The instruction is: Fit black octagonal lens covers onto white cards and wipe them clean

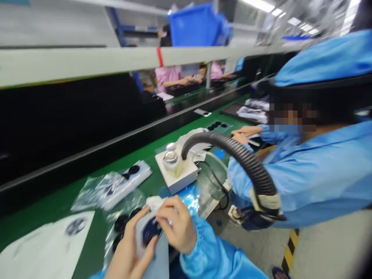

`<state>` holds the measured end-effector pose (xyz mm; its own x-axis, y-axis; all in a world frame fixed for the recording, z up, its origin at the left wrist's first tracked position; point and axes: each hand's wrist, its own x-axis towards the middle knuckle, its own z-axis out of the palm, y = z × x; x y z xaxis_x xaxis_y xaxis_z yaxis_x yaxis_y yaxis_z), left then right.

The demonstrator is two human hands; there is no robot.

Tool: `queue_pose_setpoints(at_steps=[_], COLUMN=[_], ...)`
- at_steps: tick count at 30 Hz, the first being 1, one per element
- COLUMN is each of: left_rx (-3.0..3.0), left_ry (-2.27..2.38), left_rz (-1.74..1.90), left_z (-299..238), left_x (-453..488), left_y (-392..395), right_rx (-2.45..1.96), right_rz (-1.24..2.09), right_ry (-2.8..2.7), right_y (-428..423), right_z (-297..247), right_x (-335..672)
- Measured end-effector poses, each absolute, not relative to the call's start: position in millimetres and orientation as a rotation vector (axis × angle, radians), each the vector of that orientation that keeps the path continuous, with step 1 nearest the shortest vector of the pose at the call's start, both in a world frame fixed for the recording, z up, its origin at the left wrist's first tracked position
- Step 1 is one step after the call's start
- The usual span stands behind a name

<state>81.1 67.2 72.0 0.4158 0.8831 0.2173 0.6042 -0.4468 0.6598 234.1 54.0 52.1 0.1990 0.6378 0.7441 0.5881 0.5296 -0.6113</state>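
Light-blue sleeve (215, 259), dark-blue disc (151, 231) (somewhat blurred), green bench top (55, 228), black-and-yellow striped floor tape (290, 248)

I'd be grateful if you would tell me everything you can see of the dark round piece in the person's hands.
The dark round piece is a navy-to-black disc with a slightly glossy face and small pale marks; its material cannot be told. It lies tilted against a pale grey-blue sheet. The fingers of the right hand cover its upper right edge, and the left hand is at the sheet just below and left of it. Part of its outline is hidden.
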Motion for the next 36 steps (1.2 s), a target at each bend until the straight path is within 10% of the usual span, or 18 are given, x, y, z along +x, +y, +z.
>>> queue_pose_setpoints(at_steps=[36], left_rx=[2.206], left_ry=[1.06], left_rz=[0.631], left_z=[66], left_x=[7], left_y=[59], right_rx=[-1.083], right_rz=[0.224], right_ry=[-1.826], right_y=[55], right_z=[40], right_x=[181])
